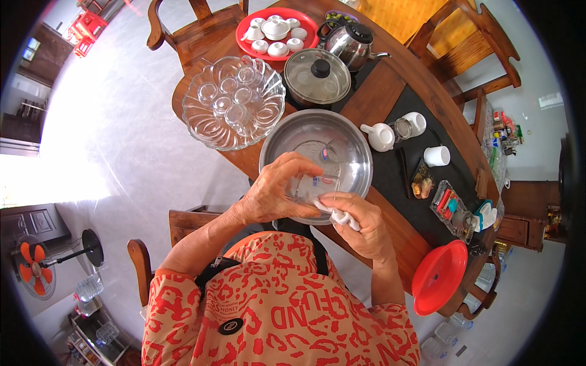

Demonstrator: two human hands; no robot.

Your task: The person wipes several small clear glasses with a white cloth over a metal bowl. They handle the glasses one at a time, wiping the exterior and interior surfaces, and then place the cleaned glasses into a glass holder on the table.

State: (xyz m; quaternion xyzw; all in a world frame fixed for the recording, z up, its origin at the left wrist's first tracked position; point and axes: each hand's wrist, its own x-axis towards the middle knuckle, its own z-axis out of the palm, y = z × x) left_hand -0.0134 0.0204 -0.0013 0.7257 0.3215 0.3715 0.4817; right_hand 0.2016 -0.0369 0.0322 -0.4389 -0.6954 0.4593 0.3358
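Note:
Over a round metal basin (364, 143), my left hand (268, 192) is wrapped round a clear drinking glass (307, 186), held tilted. My right hand (366, 227) grips a bunched white cloth (343, 218) and presses it at the near end of the glass. How far the cloth reaches inside is hidden by my fingers. Inside the basin another clear glass (331, 154) with a small coloured mark seems to lie on the bottom. Left of the basin, a large scalloped glass bowl (194, 125) holds several clear glasses (237, 114).
Beyond the basin stand a lidded pot (302, 82), a steel kettle (348, 49) and a red tray (244, 27) of white cups. To the right are a white teapot (381, 137), a white cup (436, 156), a small clear basket (448, 210) and a red basin (421, 283) at the table's edge.

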